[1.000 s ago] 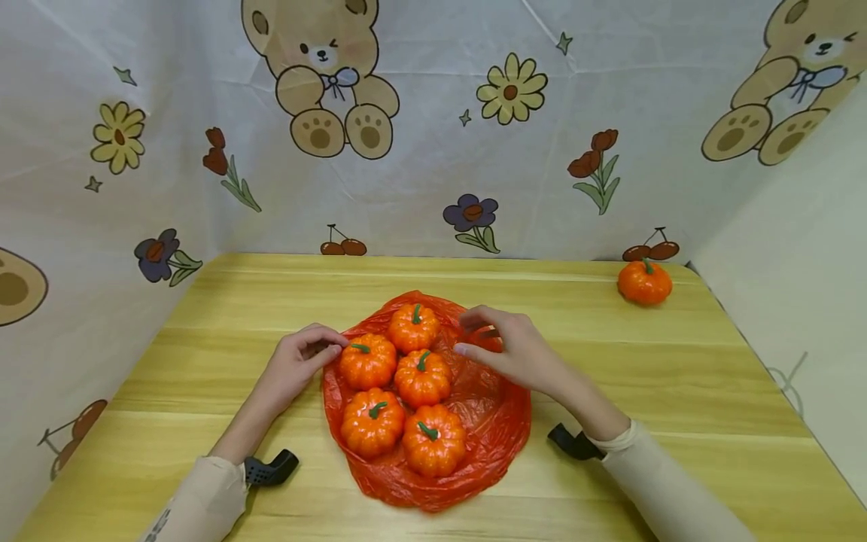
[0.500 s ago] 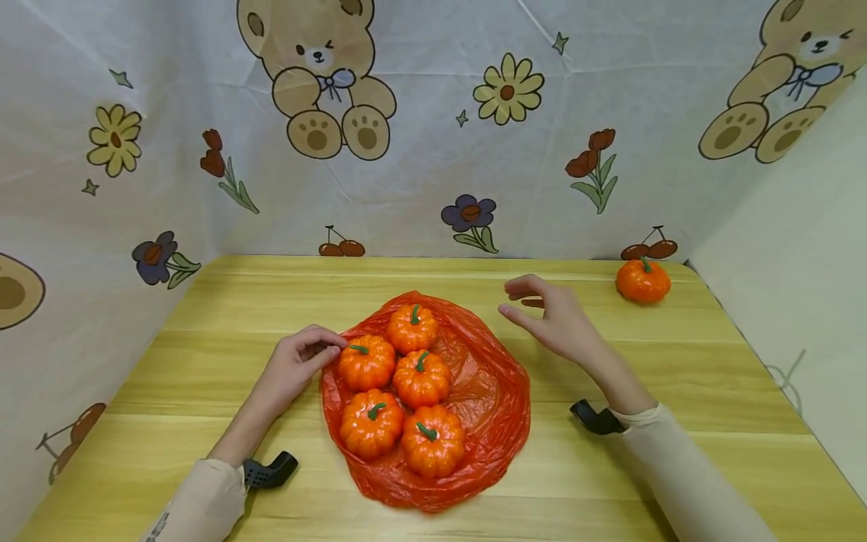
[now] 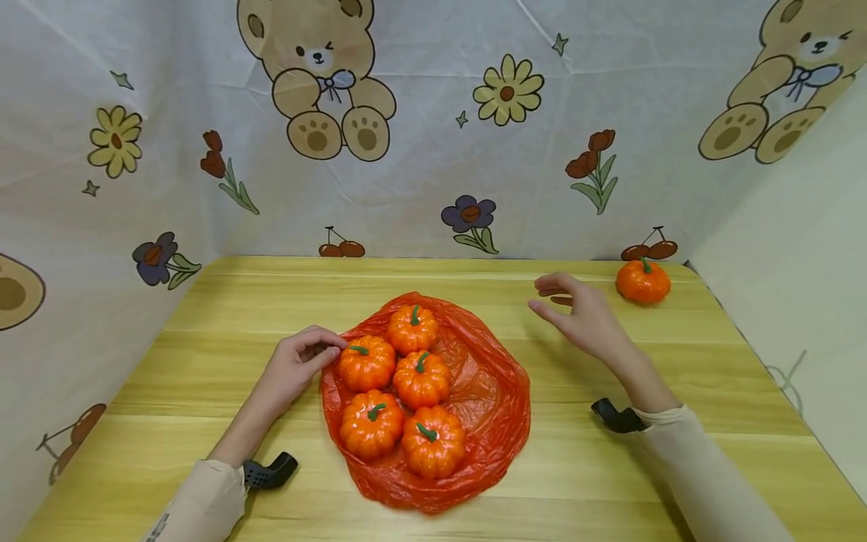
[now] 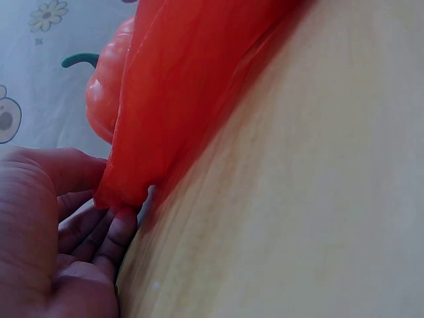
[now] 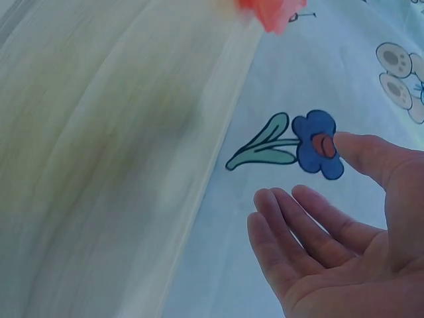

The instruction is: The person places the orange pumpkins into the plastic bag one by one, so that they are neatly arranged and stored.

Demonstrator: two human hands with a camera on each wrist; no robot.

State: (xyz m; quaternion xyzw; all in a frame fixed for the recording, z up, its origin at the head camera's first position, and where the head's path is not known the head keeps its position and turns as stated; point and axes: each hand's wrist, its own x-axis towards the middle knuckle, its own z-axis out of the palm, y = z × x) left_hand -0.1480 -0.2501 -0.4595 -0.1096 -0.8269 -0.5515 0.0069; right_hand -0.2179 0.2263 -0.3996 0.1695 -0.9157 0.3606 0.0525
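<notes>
A red plastic bag [image 3: 484, 406] lies spread open on the table, with several small orange pumpkins [image 3: 423, 379] with green stems on its left and middle part. At the bag's left edge, my left hand [image 3: 298, 365] pinches the plastic beside the nearest pumpkin. The left wrist view shows the bag's edge [image 4: 126, 182] between the thumb and fingers, one pumpkin [image 4: 106, 99] behind it. My right hand [image 3: 576, 312] hovers above the table right of the bag, holding nothing, its fingers [image 5: 311, 225] apart and loosely bent. Another pumpkin [image 3: 643, 282] sits alone at the far right corner.
The wooden table [image 3: 223, 301] meets a patterned cloth [image 3: 406, 188] with bears and flowers along its back edge. A pale wall surface [image 3: 799, 263] stands along the right side. Black wrist devices [image 3: 271, 472] are worn at both sleeves.
My right hand has left the space over the bag and moved right, toward the lone pumpkin. The left hand stays at the bag's left edge, and the pumpkins keep their places.
</notes>
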